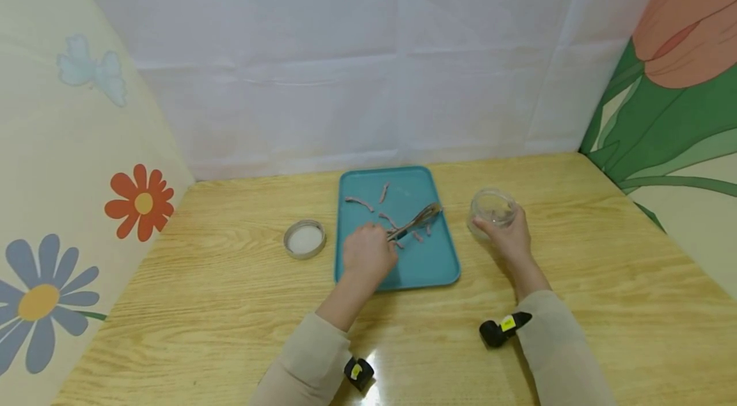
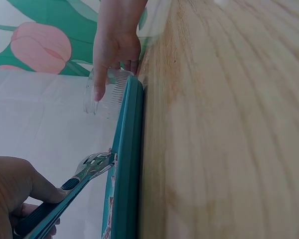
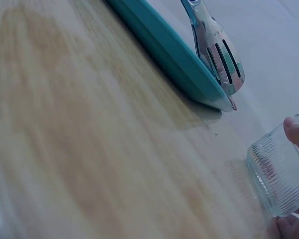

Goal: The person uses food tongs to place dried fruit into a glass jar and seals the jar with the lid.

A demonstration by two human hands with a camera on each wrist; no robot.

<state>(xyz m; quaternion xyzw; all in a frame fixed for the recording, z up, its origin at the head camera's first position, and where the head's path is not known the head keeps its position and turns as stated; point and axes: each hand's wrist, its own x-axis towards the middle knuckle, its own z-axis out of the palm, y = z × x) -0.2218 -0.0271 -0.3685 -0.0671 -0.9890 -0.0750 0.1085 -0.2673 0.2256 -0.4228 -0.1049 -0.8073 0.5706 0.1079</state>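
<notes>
My left hand (image 1: 368,252) grips metal tongs (image 2: 65,200) with slotted heads and teal handles. The tongs' heads (image 3: 226,59) sit low over the right side of a teal tray (image 1: 403,273), at several thin pinkish strips (image 1: 359,203) lying on it. To the right of the tray, my right hand (image 1: 511,236) holds a clear ribbed glass jar (image 1: 488,200), thumb and fingers around its side. Through the glass in the right wrist view, something reddish shows inside the jar (image 3: 274,169). The jar's mouth faces up, uncovered.
Left of the tray, a round lid (image 1: 305,239) with a white inside lies on the wooden table (image 1: 230,304). A white cloth (image 1: 322,99) hangs behind the table. Flower-printed panels (image 1: 63,150) stand at both sides.
</notes>
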